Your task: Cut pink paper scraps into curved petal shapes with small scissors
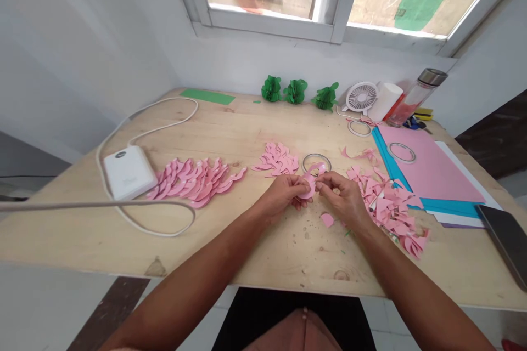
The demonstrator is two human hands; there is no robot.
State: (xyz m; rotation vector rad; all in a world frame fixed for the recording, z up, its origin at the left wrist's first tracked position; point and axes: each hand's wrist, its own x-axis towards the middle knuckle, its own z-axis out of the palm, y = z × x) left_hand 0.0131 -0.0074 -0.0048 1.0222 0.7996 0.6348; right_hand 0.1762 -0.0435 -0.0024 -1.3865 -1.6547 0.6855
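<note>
Currently, the left hand [286,193] clamps a small curved pink paper piece [305,192] between thumb and fingers, above the pale wooden table [255,252]. The right hand [341,196] meets its right edge, fingertips close together; whether they grip it, I cannot tell. Just beyond lies a thin round tape roll [317,155], near wavy pink paper cutouts [279,160].
</note>
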